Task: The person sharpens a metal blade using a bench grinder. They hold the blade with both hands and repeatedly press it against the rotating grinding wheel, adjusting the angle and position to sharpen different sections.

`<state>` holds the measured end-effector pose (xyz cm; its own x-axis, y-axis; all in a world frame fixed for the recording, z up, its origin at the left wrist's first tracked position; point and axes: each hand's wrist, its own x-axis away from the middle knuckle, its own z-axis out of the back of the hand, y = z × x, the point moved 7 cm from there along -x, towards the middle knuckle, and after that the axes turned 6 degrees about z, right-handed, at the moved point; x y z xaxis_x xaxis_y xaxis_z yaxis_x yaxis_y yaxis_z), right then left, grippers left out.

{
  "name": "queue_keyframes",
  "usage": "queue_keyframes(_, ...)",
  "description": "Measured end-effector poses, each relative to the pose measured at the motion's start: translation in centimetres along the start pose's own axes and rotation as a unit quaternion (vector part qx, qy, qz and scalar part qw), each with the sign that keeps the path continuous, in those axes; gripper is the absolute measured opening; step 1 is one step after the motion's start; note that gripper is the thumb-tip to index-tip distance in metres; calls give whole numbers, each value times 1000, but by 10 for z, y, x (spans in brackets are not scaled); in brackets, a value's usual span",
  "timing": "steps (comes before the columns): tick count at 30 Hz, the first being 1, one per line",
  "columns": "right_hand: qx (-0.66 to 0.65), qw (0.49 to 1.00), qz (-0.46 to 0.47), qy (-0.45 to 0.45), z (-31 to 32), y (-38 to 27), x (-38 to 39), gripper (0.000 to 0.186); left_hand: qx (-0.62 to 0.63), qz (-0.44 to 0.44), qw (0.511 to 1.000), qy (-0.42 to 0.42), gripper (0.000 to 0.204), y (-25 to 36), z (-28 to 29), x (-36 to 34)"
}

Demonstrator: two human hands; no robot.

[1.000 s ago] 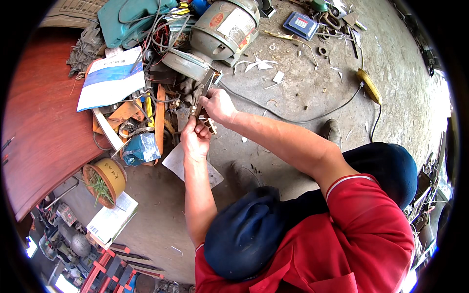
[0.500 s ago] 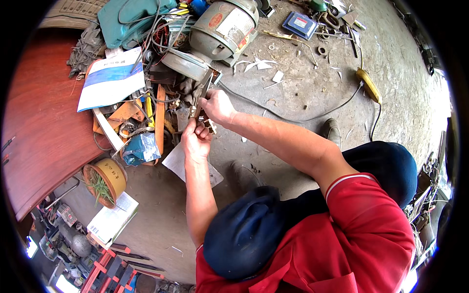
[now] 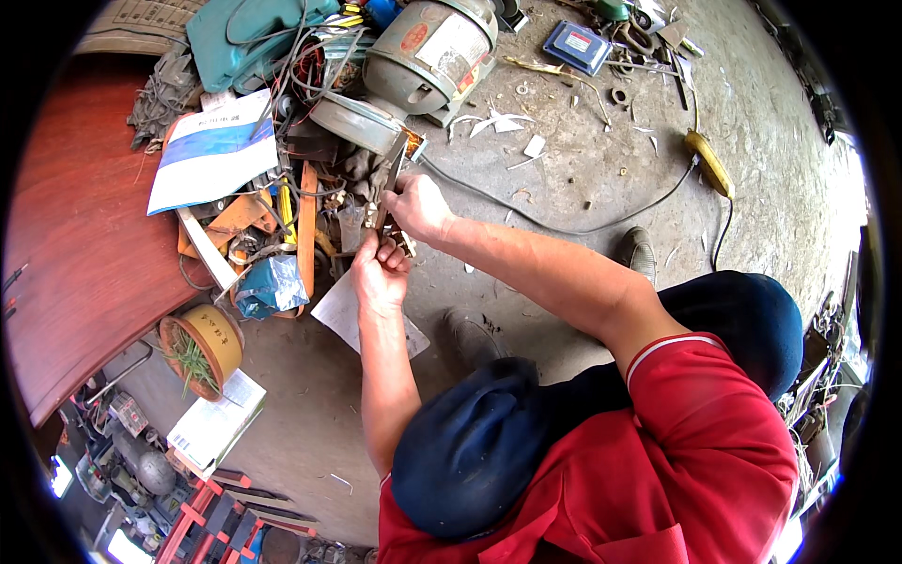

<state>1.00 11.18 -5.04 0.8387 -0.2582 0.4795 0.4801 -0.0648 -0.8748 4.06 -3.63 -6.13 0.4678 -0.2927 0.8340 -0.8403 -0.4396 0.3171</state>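
A grey bench grinder stands on the floor at the upper middle, with its round wheel guard on the near side. My right hand is closed on a long, flat metal blade, whose far end meets the grinder at the guard's edge. Orange sparks show at that spot. Lower down, my left hand has its fingers curled round the blade's near end. My fingers hide most of that end, and the exact kind of tool is unclear.
Left of my hands lies a heap of tools, orange-brown strips and a blue plastic bag. A reddish table and a potted plant stand further left. A cable runs right to a yellow power strip.
Orange sparks now show where the blade meets the grinder. Both hands keep their hold, with my left hand and forearm shifted very slightly right.
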Motion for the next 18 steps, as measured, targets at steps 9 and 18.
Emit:
queue_keyframes(9, 15, 1000, 19, 15, 1, 0, 0, 28, 11, 8, 1000, -9, 21, -3, 0, 2)
queue_keyframes(18, -9, 1000, 15, 21, 8, -5, -4, 28, 8, 13, 1000, -8, 22, -1, -12, -3)
